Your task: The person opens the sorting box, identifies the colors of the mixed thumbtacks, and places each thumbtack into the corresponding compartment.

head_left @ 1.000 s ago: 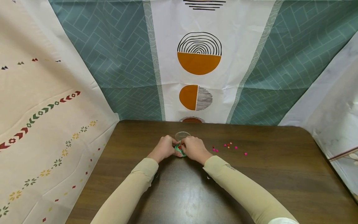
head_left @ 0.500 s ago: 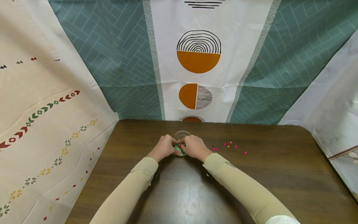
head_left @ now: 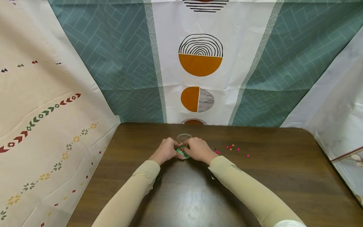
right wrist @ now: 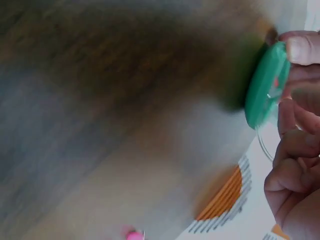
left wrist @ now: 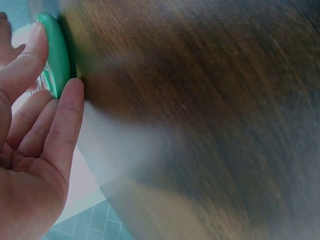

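Observation:
A small round green case (head_left: 186, 155) with red bits (head_left: 181, 149) inside sits near the back middle of the table, its clear round lid (head_left: 184, 136) raised behind it. My left hand (head_left: 166, 150) grips the case from the left; in the left wrist view its thumb presses the green rim (left wrist: 59, 57) while the fingers lie along the underside. From the right, my right hand (head_left: 198, 149) bends over the open case, fingertips at its inside. In the right wrist view its other fingers (right wrist: 295, 175) are curled. I cannot tell whether the right fingertips pinch anything.
Several small pink, red and orange pellets lie scattered on the brown table (head_left: 272, 176) right of my right hand, one pink pellet (head_left: 248, 155) furthest right. A patterned cloth (head_left: 133, 78) hangs behind the table's back edge, with a cream cloth (head_left: 56, 126) at the left.
The right hand's fingertips have shifted slightly over the case. My left hand keeps its hold and the case stays in place; the view tilts a little.

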The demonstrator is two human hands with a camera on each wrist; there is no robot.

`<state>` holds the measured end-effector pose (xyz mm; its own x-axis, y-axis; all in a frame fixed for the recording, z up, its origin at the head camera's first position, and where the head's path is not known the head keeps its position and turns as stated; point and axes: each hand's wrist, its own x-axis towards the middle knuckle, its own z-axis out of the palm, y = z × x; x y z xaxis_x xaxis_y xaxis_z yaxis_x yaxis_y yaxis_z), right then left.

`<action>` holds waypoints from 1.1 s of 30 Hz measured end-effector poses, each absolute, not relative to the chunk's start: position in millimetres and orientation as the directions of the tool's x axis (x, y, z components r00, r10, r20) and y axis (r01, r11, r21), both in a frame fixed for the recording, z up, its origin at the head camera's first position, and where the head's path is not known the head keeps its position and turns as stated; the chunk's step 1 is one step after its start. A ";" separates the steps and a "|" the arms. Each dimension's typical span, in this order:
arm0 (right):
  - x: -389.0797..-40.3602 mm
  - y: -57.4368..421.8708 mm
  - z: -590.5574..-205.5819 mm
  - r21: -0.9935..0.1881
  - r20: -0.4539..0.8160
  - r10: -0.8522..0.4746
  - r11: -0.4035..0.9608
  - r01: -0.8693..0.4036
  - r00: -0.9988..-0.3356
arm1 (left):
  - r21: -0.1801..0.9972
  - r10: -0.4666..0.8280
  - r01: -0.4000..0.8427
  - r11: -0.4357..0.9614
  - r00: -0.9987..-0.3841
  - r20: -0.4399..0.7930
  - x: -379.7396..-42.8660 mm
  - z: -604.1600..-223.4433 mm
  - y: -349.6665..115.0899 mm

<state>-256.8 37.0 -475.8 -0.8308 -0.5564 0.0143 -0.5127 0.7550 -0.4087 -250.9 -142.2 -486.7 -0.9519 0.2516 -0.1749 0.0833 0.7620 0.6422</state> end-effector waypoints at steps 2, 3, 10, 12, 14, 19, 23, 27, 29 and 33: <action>-256.8 43.1 -471.9 -0.440 0.041 -0.562 0.732 -0.520 -0.826 | 0.641 0.249 0.084 0.763 -0.953 -0.172 -250.7 -487.8 -142.4; -257.1 46.7 -469.3 -0.456 0.054 -0.565 0.720 -0.524 -0.824 | 0.641 0.250 0.086 0.763 -0.953 -0.170 -250.7 -488.0 -142.6; -263.0 82.6 -444.2 -0.509 0.146 -0.525 0.687 -0.519 -0.839 | 0.619 0.247 0.111 0.778 -0.959 -0.139 -252.2 -486.7 -143.9; -265.8 95.8 -438.0 -0.510 0.176 -0.495 0.694 -0.509 -0.851 | 0.615 0.249 0.116 0.780 -0.959 -0.135 -252.2 -486.3 -144.1; -269.1 109.6 -433.4 -0.507 0.199 -0.465 0.705 -0.496 -0.863 | 0.616 0.249 0.115 0.780 -0.959 -0.136 -251.9 -485.8 -144.2; -276.7 141.6 -429.8 -0.508 0.196 -0.402 0.738 -0.444 -0.894 | 0.620 0.243 0.102 0.778 -0.959 -0.147 -250.3 -484.3 -144.3; -278.9 159.0 -433.7 -0.494 0.154 -0.396 0.762 -0.418 -0.905 | 0.621 0.241 0.101 0.777 -0.960 -0.146 -248.8 -483.7 -144.2; -278.0 169.3 -441.8 -0.498 0.061 -0.400 0.782 -0.375 -0.915 | 0.622 0.245 0.107 0.776 -0.959 -0.142 -247.9 -484.0 -143.8; -277.6 171.9 -447.1 -0.485 0.010 -0.392 0.803 -0.348 -0.920 | 0.622 0.249 0.111 0.775 -0.959 -0.139 -247.7 -484.1 -143.4; -276.9 173.7 -458.6 -0.435 -0.079 -0.372 0.848 -0.303 -0.925 | 0.623 0.248 0.111 0.775 -0.959 -0.138 -247.4 -484.4 -142.7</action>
